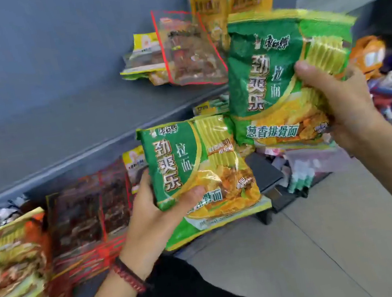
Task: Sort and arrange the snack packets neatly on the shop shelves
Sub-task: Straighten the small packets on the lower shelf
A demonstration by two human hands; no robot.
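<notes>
"拉面" on lower packet (191, 159); "拉面", "葱香排骨面" on upper packet (268, 76)

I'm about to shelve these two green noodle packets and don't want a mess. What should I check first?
1. Grip of left hand on lower green packet: ok.
2. Grip of right hand on upper green packet: ok.
3. Both packets show the same print: ok.
4. Bare room on upper shelf, left of red-edged packet: ok.
5. Matching green stack on the shelves to join: cannot tell.

dark red braided bracelet (129, 276), grey tiled floor (335, 241), black container (266, 170) on it, orange toy (368, 54) far right
</notes>
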